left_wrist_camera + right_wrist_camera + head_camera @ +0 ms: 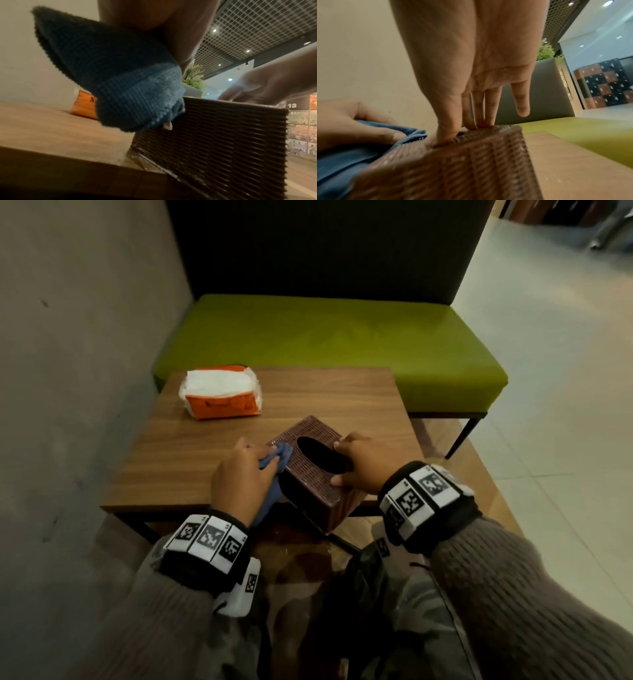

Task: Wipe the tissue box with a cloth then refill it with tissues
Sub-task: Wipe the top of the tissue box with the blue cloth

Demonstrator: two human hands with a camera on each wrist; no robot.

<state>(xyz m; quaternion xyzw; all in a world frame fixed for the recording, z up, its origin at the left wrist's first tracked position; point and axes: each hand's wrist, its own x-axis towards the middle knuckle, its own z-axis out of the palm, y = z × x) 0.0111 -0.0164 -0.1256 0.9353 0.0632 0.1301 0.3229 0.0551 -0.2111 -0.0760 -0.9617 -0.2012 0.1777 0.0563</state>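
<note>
A brown woven tissue box [313, 474] with a dark oval opening sits at the wooden table's [178, 460] front edge, one corner hanging over it. My left hand [239, 479] grips a blue cloth [278, 457] and holds it against the box's left side. In the left wrist view the cloth [111, 70] bunches over the box's [223, 135] upper edge. My right hand [356, 463] rests on the box's right side, with straight fingers [479, 111] and thumb pressing on the top of the box [453, 169]. An orange pack of white tissues [222, 393] lies at the table's far left.
A green bench seat [325, 344] with a dark backrest stands behind the table. A grey wall [68, 354] runs along the left. Light tiled floor [565, 405] lies to the right. My knees are below the table's front edge.
</note>
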